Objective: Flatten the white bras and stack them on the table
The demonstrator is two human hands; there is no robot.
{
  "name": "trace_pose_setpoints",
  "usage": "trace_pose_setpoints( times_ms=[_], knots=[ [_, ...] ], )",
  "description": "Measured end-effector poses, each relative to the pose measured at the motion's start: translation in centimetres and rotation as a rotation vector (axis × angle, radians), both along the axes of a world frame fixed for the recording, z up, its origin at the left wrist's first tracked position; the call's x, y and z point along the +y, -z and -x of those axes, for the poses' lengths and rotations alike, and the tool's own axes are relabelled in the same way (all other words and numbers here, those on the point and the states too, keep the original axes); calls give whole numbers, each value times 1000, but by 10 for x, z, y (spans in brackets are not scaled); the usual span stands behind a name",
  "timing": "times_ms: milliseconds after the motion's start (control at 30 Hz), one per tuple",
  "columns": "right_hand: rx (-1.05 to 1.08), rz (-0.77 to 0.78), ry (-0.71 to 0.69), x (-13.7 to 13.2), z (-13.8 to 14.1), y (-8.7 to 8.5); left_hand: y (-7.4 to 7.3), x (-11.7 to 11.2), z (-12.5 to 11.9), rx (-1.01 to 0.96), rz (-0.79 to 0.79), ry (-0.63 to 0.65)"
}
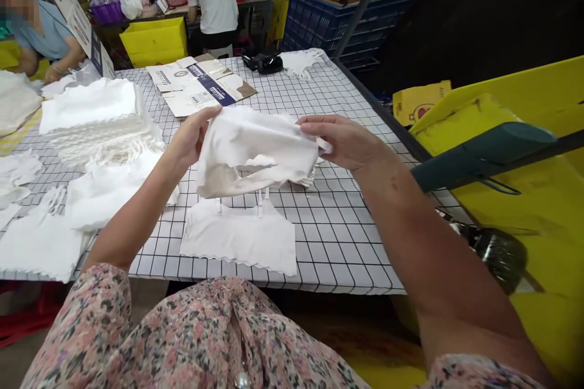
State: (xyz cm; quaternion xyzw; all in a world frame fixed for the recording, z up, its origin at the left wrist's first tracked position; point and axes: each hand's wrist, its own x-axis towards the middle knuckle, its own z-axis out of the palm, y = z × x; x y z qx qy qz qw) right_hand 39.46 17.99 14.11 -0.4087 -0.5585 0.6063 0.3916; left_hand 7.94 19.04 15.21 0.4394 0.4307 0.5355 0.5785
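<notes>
On a grid-patterned worktop point(351, 243), the left grip point(194, 136) and right grip point(342, 142) are closed on a white knit top point(253, 154), held up in mid-air; the cloth looks light and limp, easiest taken by its hem.

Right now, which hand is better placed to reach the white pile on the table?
The left hand, probably: it is on the same side as the white pile, while the right hand holds the far edge of the white top and would have to cross it.
</notes>
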Motion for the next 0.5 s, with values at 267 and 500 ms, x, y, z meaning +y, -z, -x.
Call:
trace_pose_setpoints(
  times_ms=[267, 500],
  knots=[
    [-94, 124, -181, -37, -1, 4, 6, -33, 42, -57, 57, -15],
    [137, -6, 117, -56, 15, 20, 31, -61, 58, 28, 97, 20]
  ],
)
